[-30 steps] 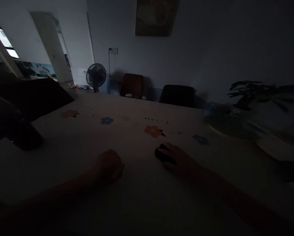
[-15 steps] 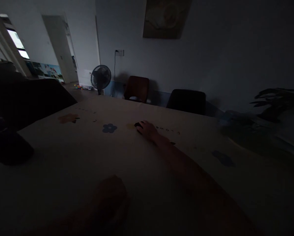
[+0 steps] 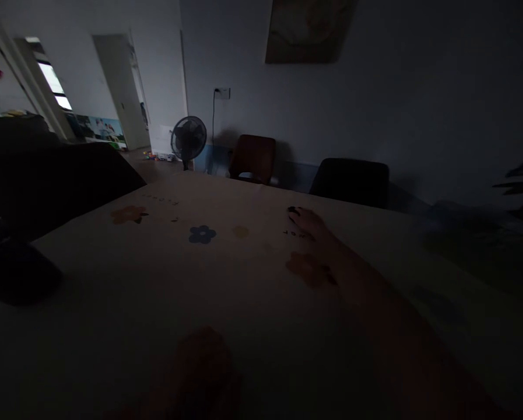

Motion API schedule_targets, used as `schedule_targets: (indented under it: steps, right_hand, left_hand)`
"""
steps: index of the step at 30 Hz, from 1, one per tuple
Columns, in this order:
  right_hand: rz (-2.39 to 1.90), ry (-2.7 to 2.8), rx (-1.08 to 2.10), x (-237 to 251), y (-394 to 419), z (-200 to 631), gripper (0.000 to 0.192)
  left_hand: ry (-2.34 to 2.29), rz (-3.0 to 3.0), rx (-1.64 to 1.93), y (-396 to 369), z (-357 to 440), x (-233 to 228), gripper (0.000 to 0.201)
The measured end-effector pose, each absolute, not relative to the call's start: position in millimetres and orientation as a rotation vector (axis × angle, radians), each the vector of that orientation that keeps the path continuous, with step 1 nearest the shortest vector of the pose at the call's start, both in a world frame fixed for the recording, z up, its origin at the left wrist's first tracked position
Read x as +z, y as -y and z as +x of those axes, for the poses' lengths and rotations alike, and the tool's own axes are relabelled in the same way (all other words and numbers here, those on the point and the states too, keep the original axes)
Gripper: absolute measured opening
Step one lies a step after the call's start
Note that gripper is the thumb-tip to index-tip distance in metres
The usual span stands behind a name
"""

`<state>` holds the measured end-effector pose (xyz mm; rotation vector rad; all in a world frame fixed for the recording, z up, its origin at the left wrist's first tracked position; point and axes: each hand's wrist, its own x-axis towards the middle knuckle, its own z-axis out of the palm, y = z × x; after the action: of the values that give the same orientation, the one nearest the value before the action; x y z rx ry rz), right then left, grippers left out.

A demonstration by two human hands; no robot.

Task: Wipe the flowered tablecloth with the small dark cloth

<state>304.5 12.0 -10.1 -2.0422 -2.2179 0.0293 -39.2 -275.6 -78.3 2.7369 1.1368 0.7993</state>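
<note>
Just past the orange flower print (image 3: pixel 305 268) on the tabletop (image 3: pixel 244 286), the right hand (image 3: pixel 310 223) is cupped, partly curled, over a small black mouse (image 3: pixel 292 209). I'd judge it light, stiff and smooth, best held by its sides; most of it is hidden under that hand. Nearer me and left of the flower, the left hand (image 3: pixel 206 356) seems loosely curled, too dark to tell whether it's holding anything.

Right hand (image 3: pixel 309 222) on black mouse (image 3: pixel 293 209), flowered tablecloth (image 3: pixel 244 280)
</note>
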Motion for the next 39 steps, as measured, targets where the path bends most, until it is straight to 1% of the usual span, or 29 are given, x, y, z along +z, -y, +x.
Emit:
schedule_targets:
  steps: [3,6,9,12,15,18,20,22,24,28,31,35,39]
  right_hand:
    - [-2.061,2.253,0.12,-11.4,19.7,297.0,0.068]
    - [-1.905,2.412,0.171,-10.6,76.5,284.1,0.063]
    - [-1.696,2.554,0.226,-10.9,151.0,274.6,0.065]
    - [-1.464,2.64,0.261,-14.0,228.4,274.3,0.067]
    - [-1.352,2.608,0.194,-19.1,295.0,280.7,0.06]
    - [-1.373,2.521,0.131,-23.5,338.5,286.3,0.07]
    - [-1.452,2.466,0.121,-25.1,349.1,288.4,0.072]
    - [-1.544,2.431,0.119,-26.1,342.6,291.2,0.066]
    - [-1.659,2.409,0.116,-26.3,319.7,297.4,0.058]
    - [-1.921,2.349,0.073,-24.1,240.0,322.7,0.063]
    - [-2.075,2.305,0.033,-20.5,170.7,346.4,0.056]
    - [-2.181,2.266,0.019,-16.7,89.0,373.0,0.051]
    - [-2.235,2.206,-0.005,-16.7,31.9,390.8,0.05]
  left_hand:
    - [-1.033,2.801,0.926,277.9,-37.4,-54.0,0.044]
    - [-0.987,2.831,1.105,281.2,-43.6,-21.3,0.046]
    - [-1.095,2.729,1.034,283.3,-48.0,-0.6,0.043]
    - [-1.175,2.561,0.906,285.3,-48.7,4.4,0.039]
    - [-1.201,2.432,0.933,288.2,-48.4,1.2,0.038]
    - [-1.142,2.447,1.024,289.5,-47.8,-6.4,0.042]
    - [-1.113,2.472,1.022,288.6,-47.1,-12.1,0.044]
    - [-1.122,2.478,0.986,287.7,-46.6,-15.7,0.045]
    - [-1.139,2.482,0.938,288.0,-46.7,-15.0,0.044]
    - [-1.148,2.504,0.964,292.9,-47.3,-4.1,0.042]
    - [-1.136,2.554,1.04,295.0,-47.1,-1.6,0.049]
    - [-1.221,2.59,1.069,292.2,-47.8,-17.2,0.05]
    - [-1.273,2.661,1.083,291.0,-50.7,-32.3,0.052]
